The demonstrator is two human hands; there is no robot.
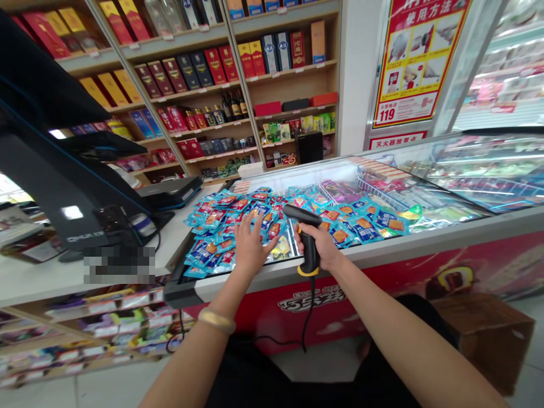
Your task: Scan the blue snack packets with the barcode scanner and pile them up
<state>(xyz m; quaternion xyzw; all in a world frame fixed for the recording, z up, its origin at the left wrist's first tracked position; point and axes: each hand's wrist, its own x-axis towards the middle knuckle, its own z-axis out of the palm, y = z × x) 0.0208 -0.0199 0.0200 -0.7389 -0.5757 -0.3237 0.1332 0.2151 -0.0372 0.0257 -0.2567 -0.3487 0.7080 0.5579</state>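
My right hand (318, 243) is wrapped round the grip of a black and yellow barcode scanner (311, 249), held upright over the front edge of a glass-topped chest freezer (263, 277). A cable (312, 306) hangs from the scanner's base. My left hand (250, 241), fingers spread and a bangle on its wrist, is over a pile of blue snack packets (212, 221) on the glass. Whether its fingertips touch the packets I cannot tell. More blue packets (368, 226) lie to the right of the scanner.
To the left, a counter (176, 232) carries a dark checkout terminal (55, 187). Shelves of boxes (182, 73) stand behind the freezer. A cardboard box (488, 334) sits on the floor at right. Under the counter are shelves of small goods (114, 328).
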